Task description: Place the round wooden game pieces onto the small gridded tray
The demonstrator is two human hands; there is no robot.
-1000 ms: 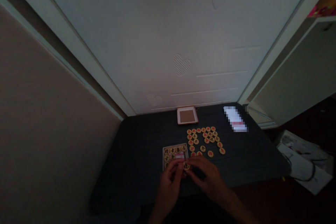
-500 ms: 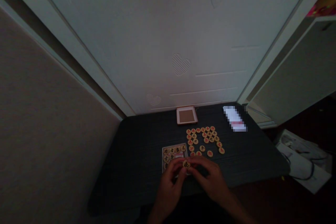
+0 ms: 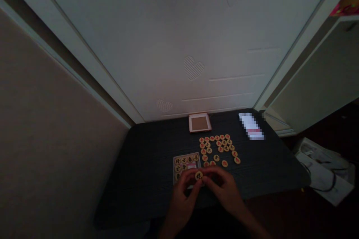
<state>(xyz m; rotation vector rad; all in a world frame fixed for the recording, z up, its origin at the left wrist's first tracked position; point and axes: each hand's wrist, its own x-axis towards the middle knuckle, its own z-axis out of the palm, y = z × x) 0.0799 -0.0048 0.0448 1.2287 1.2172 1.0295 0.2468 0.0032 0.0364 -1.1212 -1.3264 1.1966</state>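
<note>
A round wooden chess piece with a black character is pinched between the fingertips of my left hand and my right hand, just above the near part of a dark table. Under and behind it lies a small open box with several pieces set in rows. Further back lie several loose pieces, marked in red and black, spread flat on the table.
A square box lid lies at the table's far edge against a white door. A blurred white item sits at the far right corner. A white bag with cables lies on the floor to the right.
Both hands have lifted the piece slightly, so its face is more visible. The box and the loose pieces have not moved.
</note>
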